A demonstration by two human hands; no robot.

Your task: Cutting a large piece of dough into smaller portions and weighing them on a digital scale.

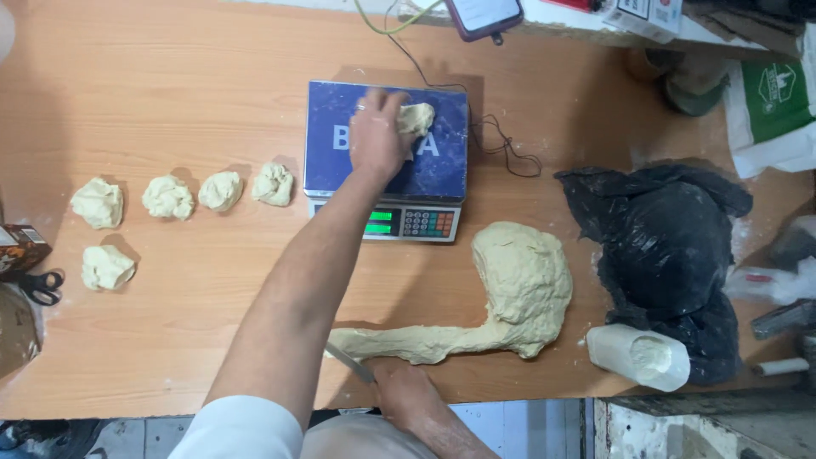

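My left hand [376,136] reaches over the blue platform of a digital scale [340,170] and grips a small lump of pale dough [417,118] resting on it. My right hand [406,391] sits at the near table edge, holding a knife [350,363] whose blade points left, just below the stretched tail of a big dough mass [520,280]. Several portioned dough pieces lie in a row left of the scale, the nearest one [273,184] beside it, and one more piece [107,267] sits below the row.
A crumpled black plastic bag [663,238] lies at the right with a white floury cup [639,355] on its side. Scissors [41,286] and a small box sit at the left edge. A phone [483,15] and cables lie behind the scale.
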